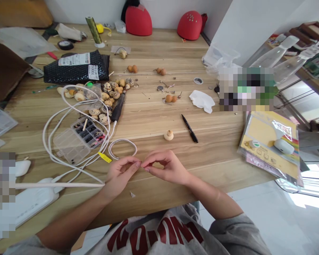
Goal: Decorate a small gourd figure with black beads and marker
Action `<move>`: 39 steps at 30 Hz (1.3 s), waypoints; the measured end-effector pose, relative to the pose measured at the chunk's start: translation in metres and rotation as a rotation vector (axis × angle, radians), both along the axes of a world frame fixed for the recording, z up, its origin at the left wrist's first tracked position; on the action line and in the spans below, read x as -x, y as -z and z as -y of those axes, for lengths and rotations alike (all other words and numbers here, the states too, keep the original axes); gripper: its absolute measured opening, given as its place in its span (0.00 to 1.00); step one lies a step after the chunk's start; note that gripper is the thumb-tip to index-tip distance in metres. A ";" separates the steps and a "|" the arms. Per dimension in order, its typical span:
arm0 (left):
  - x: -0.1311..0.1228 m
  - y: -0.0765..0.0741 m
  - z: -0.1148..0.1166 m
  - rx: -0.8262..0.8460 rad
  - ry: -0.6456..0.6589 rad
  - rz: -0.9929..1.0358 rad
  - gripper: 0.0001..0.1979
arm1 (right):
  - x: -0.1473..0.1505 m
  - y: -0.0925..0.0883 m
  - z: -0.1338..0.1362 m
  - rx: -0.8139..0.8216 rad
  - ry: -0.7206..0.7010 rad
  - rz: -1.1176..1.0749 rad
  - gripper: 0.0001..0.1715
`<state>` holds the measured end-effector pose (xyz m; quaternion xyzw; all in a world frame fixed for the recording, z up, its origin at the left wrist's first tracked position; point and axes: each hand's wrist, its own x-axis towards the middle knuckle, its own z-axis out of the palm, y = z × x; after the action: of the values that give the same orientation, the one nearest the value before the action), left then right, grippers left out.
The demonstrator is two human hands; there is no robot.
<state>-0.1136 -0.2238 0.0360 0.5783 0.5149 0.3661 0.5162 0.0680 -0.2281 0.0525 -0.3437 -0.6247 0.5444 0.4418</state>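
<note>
Landmark: pale gourd (pixel 168 135), upright on the wooden table (pixel 154 124), small knob on top.
Left hand (pixel 124 173): left of the gourd, on the person's side; thumb and index tips pinched; cannot tell if they grip anything.
Right hand (pixel 167 168): just on the person's side of the gourd; thumb and fingers pinched, tips meeting the left hand's; anything tiny between is hidden.
Marker (pixel 190 128): black, lying aslant just right of the gourd.
Brown two-lobed piece (pixel 169 98): beyond the gourd; 2 more farther back.
White scrap (pixel 202 101): beyond the gourd, to its right.
Speckled gourds (pixel 115 94): heaped beyond the gourd, to its left; black-handled tool (pixel 118 107) beside them.
Compartment box (pixel 71 145): left of the gourd, lid open, small bits inside.
</note>
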 end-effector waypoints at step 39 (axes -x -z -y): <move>-0.001 0.002 -0.001 -0.056 -0.013 0.085 0.02 | -0.002 0.005 -0.003 0.189 -0.033 -0.089 0.03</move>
<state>-0.1124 -0.2223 0.0336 0.5728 0.4859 0.4081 0.5189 0.0701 -0.2247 0.0471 -0.3490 -0.5557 0.6229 0.4259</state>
